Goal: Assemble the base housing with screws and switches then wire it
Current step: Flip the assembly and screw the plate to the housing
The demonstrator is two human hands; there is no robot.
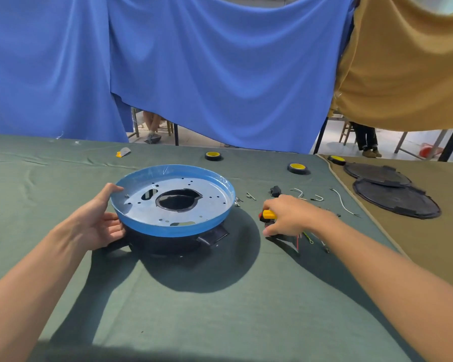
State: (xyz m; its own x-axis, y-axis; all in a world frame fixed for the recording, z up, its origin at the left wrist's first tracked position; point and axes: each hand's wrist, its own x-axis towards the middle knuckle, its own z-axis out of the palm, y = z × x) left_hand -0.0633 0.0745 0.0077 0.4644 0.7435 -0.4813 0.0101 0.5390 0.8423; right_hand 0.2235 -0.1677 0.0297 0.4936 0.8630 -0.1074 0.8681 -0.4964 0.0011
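The base housing [173,205] stands in the middle of the green table: a round metal plate with a blue film rim, a central hole and several small holes, on a black plastic body. My left hand [100,218] holds its left side, thumb on the rim and fingers along the black body. To the right, my right hand [290,214] grips a yellow-handled screwdriver [268,215] just above the table. Under that hand lie coloured wires [305,237]. A black switch [275,191] and loose white wires [298,193] lie behind it.
Small screws and clips [249,196] lie right of the housing. Rolls of black tape with yellow cores [213,155] [297,168] sit at the back. Two black round covers [392,197] rest on the brown cloth at right. Blue and tan curtains hang behind the table.
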